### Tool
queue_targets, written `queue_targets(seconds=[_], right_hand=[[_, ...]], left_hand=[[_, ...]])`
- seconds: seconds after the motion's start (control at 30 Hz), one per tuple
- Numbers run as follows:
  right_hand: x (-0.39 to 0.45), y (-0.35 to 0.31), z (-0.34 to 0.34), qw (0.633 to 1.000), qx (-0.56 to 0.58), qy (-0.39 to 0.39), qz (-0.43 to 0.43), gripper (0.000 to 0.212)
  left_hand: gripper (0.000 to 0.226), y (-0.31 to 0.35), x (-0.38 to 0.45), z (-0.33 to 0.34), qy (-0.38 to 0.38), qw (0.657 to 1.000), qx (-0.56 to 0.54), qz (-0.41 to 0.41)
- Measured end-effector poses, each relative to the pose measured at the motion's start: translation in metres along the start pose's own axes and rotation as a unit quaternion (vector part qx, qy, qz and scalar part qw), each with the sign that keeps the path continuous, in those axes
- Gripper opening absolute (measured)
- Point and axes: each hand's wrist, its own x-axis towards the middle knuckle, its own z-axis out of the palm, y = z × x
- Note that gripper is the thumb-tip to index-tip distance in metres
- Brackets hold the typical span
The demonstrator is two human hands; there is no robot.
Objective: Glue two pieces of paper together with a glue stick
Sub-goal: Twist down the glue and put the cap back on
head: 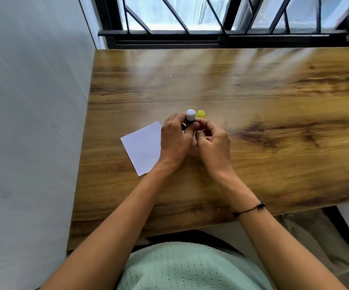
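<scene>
We see the glue stick [190, 118] upright between both hands, uncapped, its round white glue tip showing above a dark blue tube. The left hand [174, 141] is curled around the tube, fingers closed on it. The right hand [211, 143] is loosely curled just beside it, thumb touching the tube's lower part; we cannot tell whether it grips the stick or anything else. A yellow cap [201, 114], small and cylindrical, stands on the surface [253, 101] just behind the stick. A white paper [142, 147], flat and square-cornered, lies turned at an angle on the surface, its right part hidden under the left hand. Any second sheet is hidden from us. The surface is smooth wood-grain, brown with dark knots, glossy where window light streaks it. A thin black cord bracelet [250, 208] circles the right wrist.
</scene>
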Motion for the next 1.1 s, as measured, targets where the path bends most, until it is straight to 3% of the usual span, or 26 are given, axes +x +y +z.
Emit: queue_targets(seconds=[0.1,0.17,0.3,0.43,0.53,0.73,0.83,1.0,1.1], right_hand=[[0.007,-0.007,-0.007,0.99,0.129,-0.011,0.059,0.015],[0.01,-0.014,-0.009,0.964,0.22,-0.059,0.135,0.035],[0.009,-0.025,-0.01,0.863,0.362,-0.209,0.283,0.07],[0.01,-0.03,-0.005,0.771,0.49,-0.217,0.344,0.066],[0.012,-0.037,-0.004,0.729,0.54,-0.217,0.361,0.057],[0.018,-0.046,0.003,0.703,0.594,-0.156,0.359,0.038],[0.019,-0.046,0.005,0.714,0.592,-0.143,0.345,0.034],[0.021,-0.042,0.003,0.704,0.583,-0.195,0.356,0.055],[0.025,-0.045,-0.001,0.696,0.583,-0.222,0.357,0.048]], left_hand=[[0.021,0.01,0.006,-0.01,-0.028,0.998,-0.064,-0.002],[0.025,0.021,0.01,-0.017,-0.04,0.995,-0.096,-0.004],[0.014,0.032,0.018,-0.026,-0.06,0.99,-0.125,0.001],[0.016,0.038,0.02,-0.027,-0.068,0.991,-0.114,0.011],[0.026,0.039,0.021,-0.03,-0.055,0.993,-0.105,0.012],[0.016,0.043,0.026,-0.032,-0.011,0.997,-0.073,0.035],[0.017,0.044,0.028,-0.032,-0.001,0.997,-0.072,0.036],[0.018,0.048,0.03,-0.032,-0.002,0.997,-0.067,0.035],[0.018,0.051,0.031,-0.034,0.0,0.997,-0.063,0.04]])
